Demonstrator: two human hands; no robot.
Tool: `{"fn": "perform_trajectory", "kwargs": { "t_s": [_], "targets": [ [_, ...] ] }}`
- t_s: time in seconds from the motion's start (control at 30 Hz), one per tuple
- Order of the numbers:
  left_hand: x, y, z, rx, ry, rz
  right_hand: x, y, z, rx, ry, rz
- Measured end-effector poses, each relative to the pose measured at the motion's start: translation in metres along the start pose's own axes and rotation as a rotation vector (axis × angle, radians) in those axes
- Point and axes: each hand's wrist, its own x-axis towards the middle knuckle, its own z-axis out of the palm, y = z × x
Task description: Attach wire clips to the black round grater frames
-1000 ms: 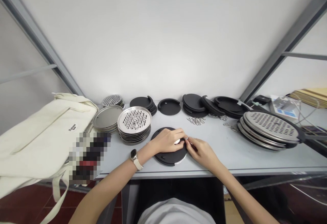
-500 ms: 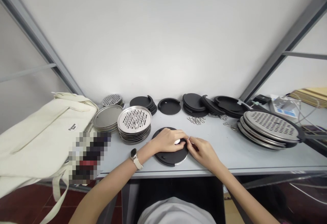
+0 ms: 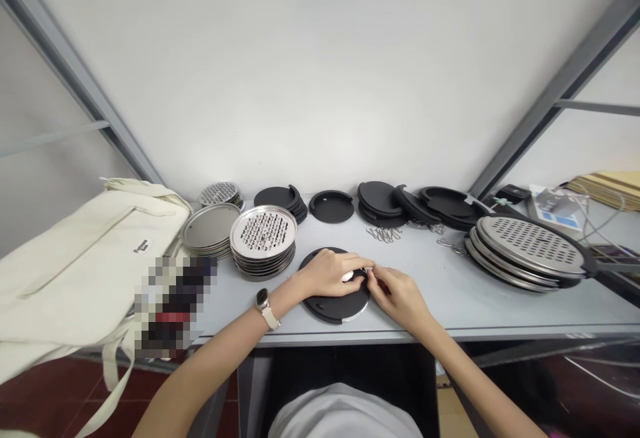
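Observation:
A round black disc (image 3: 337, 307) with a shiny metal edge at its lower right lies near the table's front edge. Across its upper part rests my left hand (image 3: 334, 274), its fingers bent around the disc's raised part and one fingertip reaching to my right hand. At the disc's right edge, my right hand (image 3: 400, 295) is closed in a pinch; what is between its fingertips is too small to make out. Left of the disc stands a stack of metal grater plates (image 3: 263, 233). Small metal clips (image 3: 384, 235) lie behind my right hand.
Plain metal discs (image 3: 211, 226) and a cream bag (image 3: 75, 271) are at the left. Black round holders (image 3: 331, 207) line the wall. Larger perforated plates (image 3: 530, 245) are stacked at the right. A metal frame post (image 3: 540, 91) rises behind them.
My left hand's fingertip has stretched slightly right, now meeting my right hand's fingertips. The disc and both hands stay in nearly the same place.

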Motion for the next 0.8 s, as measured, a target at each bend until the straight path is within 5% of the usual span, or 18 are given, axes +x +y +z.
{"fn": "perform_trajectory", "kwargs": {
  "t_s": [0.8],
  "targets": [
    [0.0018, 0.0045, -0.0026, 0.053, -0.023, -0.019, -0.0010, 0.0017, 0.0029, -0.157, 0.047, -0.080]
  ]
}}
